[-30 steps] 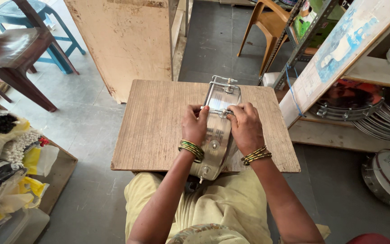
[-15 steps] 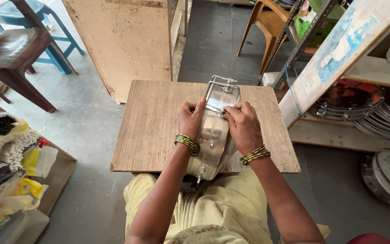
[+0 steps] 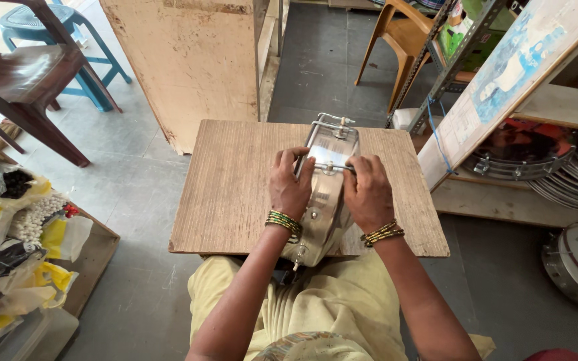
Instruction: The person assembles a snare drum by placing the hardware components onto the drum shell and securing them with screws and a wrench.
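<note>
— Steel, shiny and long: what is that metal frame (image 3: 320,194) doing under both hands?

— It lies lengthwise on the wooden worktop (image 3: 235,187), its far end with a small clamp piece pointing away from the person, its near end hanging over the worktop's edge above the lap. The left hand (image 3: 291,185) rests on its left side, the right hand (image 3: 368,194) on its right side, each touching the metal.

— And the grip of each hand?

— The left grip is curled, fingers bent over the frame's left edge and pressed onto it. The right grip is also closed down, fingertips (image 3: 358,162) pinching a thin cross rod (image 3: 332,167) that runs between the two hands. Whether the thumbs reach under the frame, I cannot tell.

— What sits around the hands?

— Bangles (image 3: 283,221) ring the left wrist, just behind that grip; another set (image 3: 382,233) rings the right wrist. Beyond the grips stands a tall plywood panel (image 3: 188,60). Off to the right of the right grip, well apart, round metal rings (image 3: 536,164) are stacked on a low shelf. Far to the left of the left grip lie plastic bags (image 3: 15,227) on the floor.
</note>
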